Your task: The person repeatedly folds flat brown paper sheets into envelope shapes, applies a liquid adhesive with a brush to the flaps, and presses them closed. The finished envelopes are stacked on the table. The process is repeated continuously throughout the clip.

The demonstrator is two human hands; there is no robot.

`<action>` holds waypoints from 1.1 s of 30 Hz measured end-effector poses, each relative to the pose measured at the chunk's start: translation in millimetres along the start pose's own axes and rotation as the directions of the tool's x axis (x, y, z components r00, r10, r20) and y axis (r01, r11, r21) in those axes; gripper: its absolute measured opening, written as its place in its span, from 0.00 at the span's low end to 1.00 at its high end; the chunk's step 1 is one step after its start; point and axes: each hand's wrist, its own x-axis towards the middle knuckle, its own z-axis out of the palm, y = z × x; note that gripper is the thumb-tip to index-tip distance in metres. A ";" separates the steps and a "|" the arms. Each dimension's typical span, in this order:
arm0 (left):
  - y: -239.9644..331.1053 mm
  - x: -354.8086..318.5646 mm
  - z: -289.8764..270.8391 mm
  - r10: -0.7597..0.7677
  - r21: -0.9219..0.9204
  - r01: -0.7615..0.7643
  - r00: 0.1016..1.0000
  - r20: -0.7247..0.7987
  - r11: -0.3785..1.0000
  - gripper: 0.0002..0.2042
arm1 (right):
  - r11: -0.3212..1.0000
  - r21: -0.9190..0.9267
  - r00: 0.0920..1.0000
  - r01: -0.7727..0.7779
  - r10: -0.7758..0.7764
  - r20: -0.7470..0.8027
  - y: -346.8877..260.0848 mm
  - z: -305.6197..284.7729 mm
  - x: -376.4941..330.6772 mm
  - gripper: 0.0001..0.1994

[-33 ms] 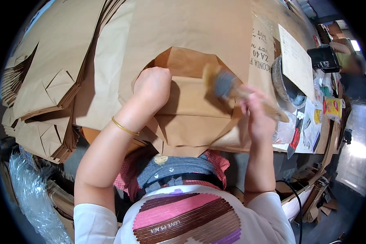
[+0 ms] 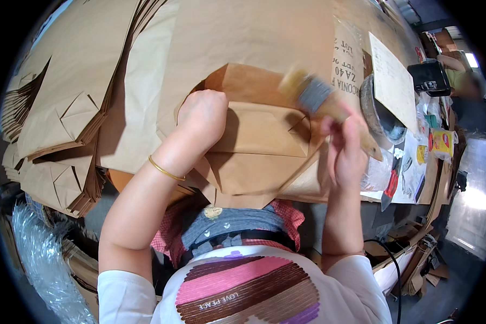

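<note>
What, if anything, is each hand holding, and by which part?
The right hand holds a brush by its wooden handle. The left hand is curled at the left edge of the paper bag's opened end; whether it grips that can't be told.

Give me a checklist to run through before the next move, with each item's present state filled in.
1. Brush in the right hand: ok, held by its wooden handle.
2. Left hand at the brown paper bag: ok, a fist at the left side of the folded-open end.
3. Bag end spread open: ok, its flaps lie apart.
4. Bristles loaded: cannot tell, they are blurred.
5. Bucket fully uncovered: not ok, a pale board covers part of it.
6. Red-handled knife clear of the bag: ok, it lies apart, to the right.
</note>
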 end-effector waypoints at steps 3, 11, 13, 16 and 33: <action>10.3 -1.8 -0.7 -0.015 -0.010 0.015 0.999 -0.043 1.000 0.07 | 0.971 0.219 0.987 0.096 -0.064 -0.151 56.5 -12.3 41.3 0.20; 4.5 -1.7 5.5 0.011 0.029 -0.009 0.998 -0.054 1.000 0.05 | 0.807 0.590 1.000 0.026 -0.026 -0.008 27.4 -51.9 51.1 0.20; 10.0 1.0 4.0 0.028 0.047 -0.025 0.998 -0.062 0.999 0.05 | 0.850 0.520 0.988 0.077 0.006 -0.156 36.9 -52.5 56.1 0.21; 19.3 0.0 3.8 0.068 0.107 -0.061 0.996 -0.062 0.992 0.05 | 0.927 0.373 0.993 -0.032 0.072 -0.093 78.9 -39.3 44.5 0.20; 12.8 0.6 6.1 0.102 0.079 -0.093 0.987 -0.122 0.993 0.04 | 0.335 -0.863 0.902 0.378 0.078 0.425 -0.3 35.1 62.8 0.14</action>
